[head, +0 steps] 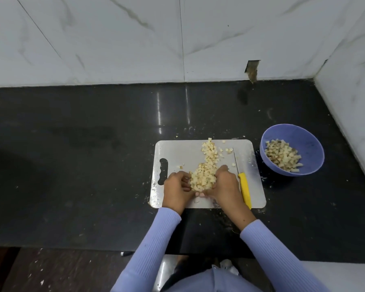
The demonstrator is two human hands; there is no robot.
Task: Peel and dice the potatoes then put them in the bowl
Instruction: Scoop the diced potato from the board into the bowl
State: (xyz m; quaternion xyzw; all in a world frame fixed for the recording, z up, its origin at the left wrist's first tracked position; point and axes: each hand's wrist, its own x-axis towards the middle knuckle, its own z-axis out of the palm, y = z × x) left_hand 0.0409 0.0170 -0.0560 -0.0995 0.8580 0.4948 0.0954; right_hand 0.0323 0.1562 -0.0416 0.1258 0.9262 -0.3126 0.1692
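Black counter: dark polished stone, flecked with potato crumbs round the board.
Board: pale, rounded corners, handle slot at its left end; lies flat on the counter, just left of the bowl.
Left hand: fingers curled inward, cupping the left side of the near heap of dice; holding a share of it.
Dice: small pale potato cubes. Near heap sits pressed between both hands at the board's front middle; a second trail runs from it to the far edge, with a few strays beside it.
Right hand: curled likewise against the heap's right side, palms facing, little fingers meeting underneath.
Knife: yellow handle, thin blade pointing away; lies on the board just right of the right hand, untouched.
Bowl: blue-violet, on the counter right of the board, apart from it; already part filled with dice.
Step in hand, as judged: scooping the heap for transfer.
Handling advice: close the little fingers tight beneath so cubes cannot drop; lift level, travel low across the knife, open only above the bowl's middle. Far trail needs another scoop.
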